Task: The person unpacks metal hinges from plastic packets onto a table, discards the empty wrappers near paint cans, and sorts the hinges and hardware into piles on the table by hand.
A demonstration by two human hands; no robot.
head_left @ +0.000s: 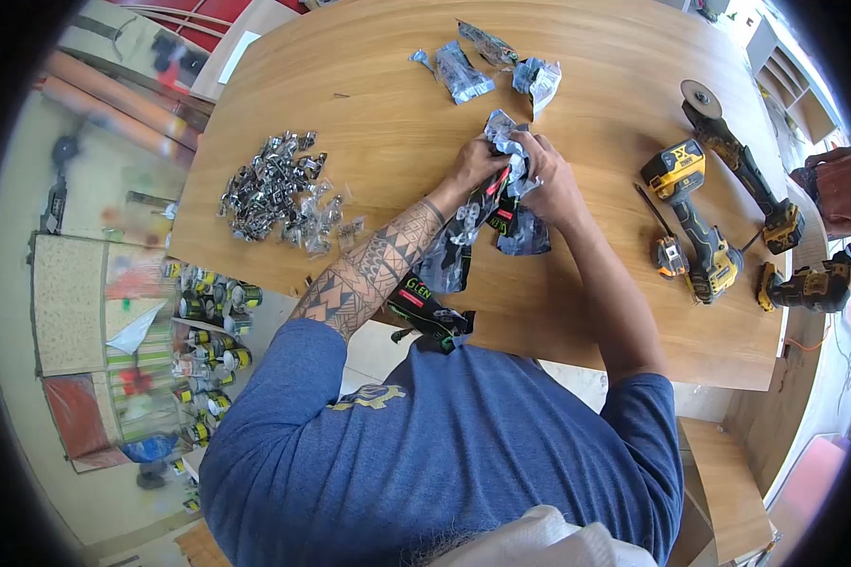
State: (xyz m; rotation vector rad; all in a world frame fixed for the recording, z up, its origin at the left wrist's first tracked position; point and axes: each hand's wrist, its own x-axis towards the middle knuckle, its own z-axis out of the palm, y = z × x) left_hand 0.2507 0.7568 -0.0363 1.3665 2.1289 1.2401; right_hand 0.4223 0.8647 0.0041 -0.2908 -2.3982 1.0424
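Observation:
Both hands meet over the wooden table, gripping a crumpled silver-and-black plastic packet (507,151). My left hand (475,166) has its fingers closed on the packet's left side. My right hand (550,186) pinches its silvery upper part from the right; some fingertips are hidden in the folds. Small shiny pieces show through clear plastic just below my left hand. A second silvery packet (525,236) lies under my right wrist. Closer to my body, a black packet with green lettering (425,304) lies at the table edge, partly behind my left forearm.
Left on the table (397,57) is a heap of small shiny metal fittings (269,184) beside small clear bags (321,222). Several crumpled packets (463,74) lie beyond my hands. To the right are an angle grinder (733,156), cordless drill (700,227), screwdriver (652,210), tape measure (669,256) and another power tool (808,285).

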